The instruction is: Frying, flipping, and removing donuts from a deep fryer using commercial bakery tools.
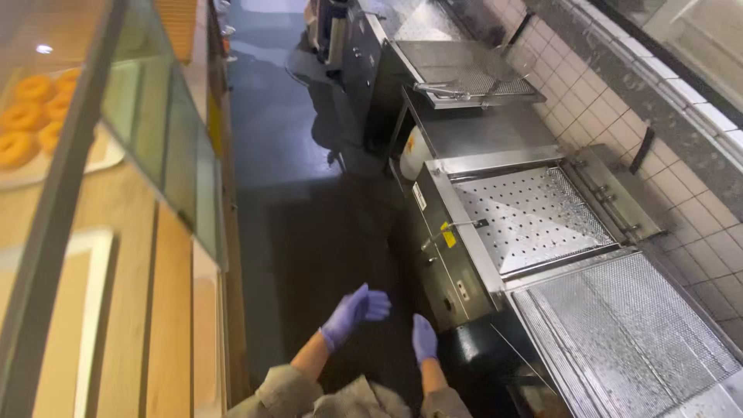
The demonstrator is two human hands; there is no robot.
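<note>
Down the middle of a narrow kitchen aisle runs a dark, glossy floor (pixel 309 232), seen from above by the person whose hands show at the bottom edge. Along the right side stands a long row of stainless steel frying equipment (pixel 433 255) against a white tiled wall (pixel 696 209). Nearest the hands, at lower right, lies a large wire mesh rack (pixel 627 340). Just beyond it sits a perforated metal tray (pixel 530 217) set into the fryer, with a small yellow tag (pixel 448 236) at its near rim. Farther back is a second fryer with a wire basket (pixel 476 83). Along the left side stands a wooden display case with a glass front (pixel 166 147); behind the glass, a white tray (pixel 108 155) carries golden ring doughnuts (pixel 27 116). At the far end of the aisle a person in dark clothes (pixel 337 116) stands beside the machines.

Both of the wearer's hands wear purple gloves and hang in the air over the floor, touching nothing. Left hand (pixel 352 311): its grip is loose and wide, fingers curled slightly, holding nothing. Right hand (pixel 423 337): its fingers are straight and together, holding nothing, just beside the front panel of the fryer. Olive sleeves (pixel 286 391) cover the arms below the wrists.
</note>
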